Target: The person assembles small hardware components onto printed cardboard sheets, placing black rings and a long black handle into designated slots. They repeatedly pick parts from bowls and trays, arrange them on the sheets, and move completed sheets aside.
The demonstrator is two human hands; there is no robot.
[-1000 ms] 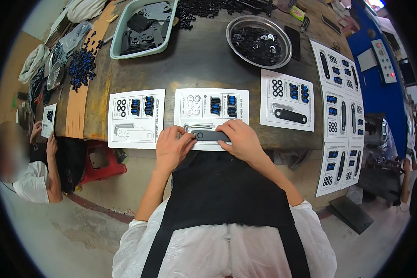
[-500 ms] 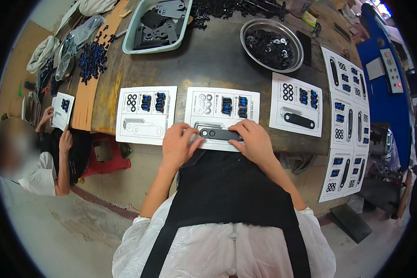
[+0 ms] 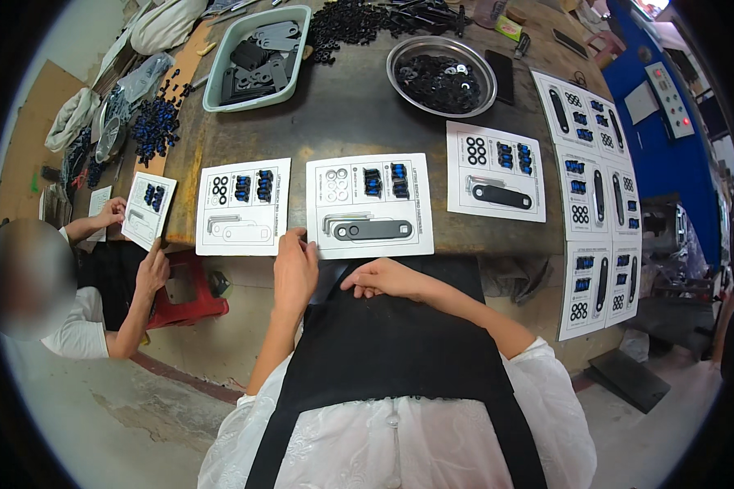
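Note:
A white printed card (image 3: 420, 213) lies at the table's near edge in front of me. On it are blue-and-black bolts (image 3: 373, 182), pale washers (image 3: 337, 185), hex keys (image 3: 342, 221) and a dark bar with holes (image 3: 373, 231). My left hand (image 3: 296, 273) has its fingers bent around the card's near-left corner; the exact grip is partly hidden. Below the card's near edge, over the black apron, is my right hand (image 3: 387, 279). Its fingers are loosely bent and apart, with nothing visible in them.
Similar cards lie to the left (image 3: 243, 208) and right (image 3: 497, 173), with joined cards (image 3: 587, 236) farther right. Behind stand a pale green tub (image 3: 214, 85) of plates and a metal bowl (image 3: 491, 96) of washers. At left, another person's hands (image 3: 151, 269) hold a card.
Both hands have left the bar, which stays on the card. My left hand is at the card's corner; my right hand has drawn back toward me. The person at left has raised their card.

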